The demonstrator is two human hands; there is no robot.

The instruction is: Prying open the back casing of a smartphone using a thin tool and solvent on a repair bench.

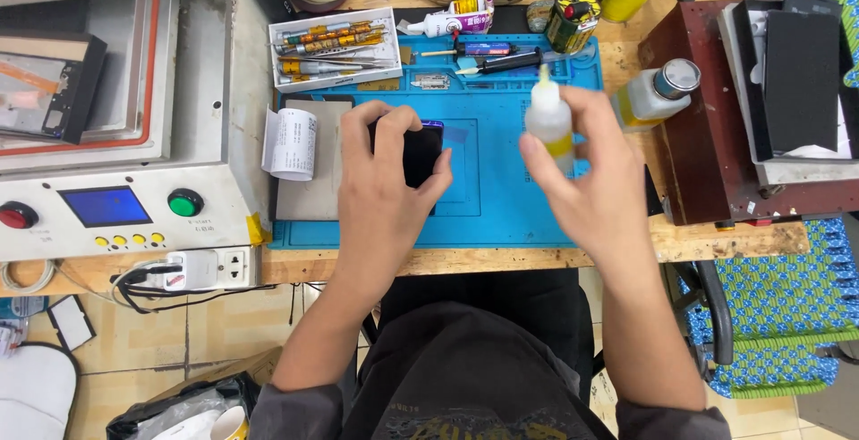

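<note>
Gripping a dark phone [420, 152] at the centre of the frame, the left hand [385, 185] lies over it with fingers curled round its top edge and the thumb pressed against its right side, pinning it onto the blue work mat [501, 212]. Over to the right of centre, the right hand [586, 181] is closed around a small squeeze bottle [549, 118], whitish with a yellow band, held upright with its thin nozzle pointing up, just beside the phone but not touching it. Left of the phone, a grey metal plate [309, 172] sits on the mat's edge, and a curled roll of white printed paper [293, 143] rests against it. Along the top of the mat, a white tray of tools [335, 46] sits upper left of centre, with a white tube [452, 20] and a pen-like tool [501, 63] beside it. At upper right, a larger clear bottle with a metal cap [658, 91] lies tilted near a dark red box [707, 136]. Far left, a grey machine [116, 198] shows a blue screen, a red button and a green button.
</note>
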